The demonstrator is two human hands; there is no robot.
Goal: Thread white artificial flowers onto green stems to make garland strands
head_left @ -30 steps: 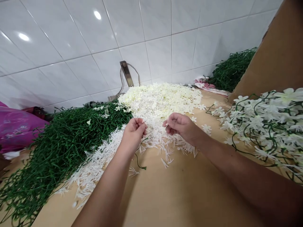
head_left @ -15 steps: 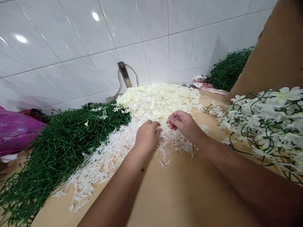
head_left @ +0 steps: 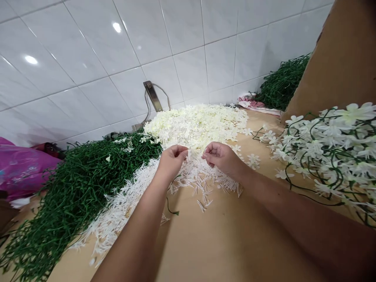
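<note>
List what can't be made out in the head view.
Head view:
Left hand: hides part of a green stem.
Right hand: anything pinched is covered or too small to tell.
Far green stems: partly behind cardboard.
Purple plastic: cut off by left edge.
White flowers: cut off by right edge.

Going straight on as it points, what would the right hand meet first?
Likely the small white piece pinched by the left hand, though depth is unclear.
</note>
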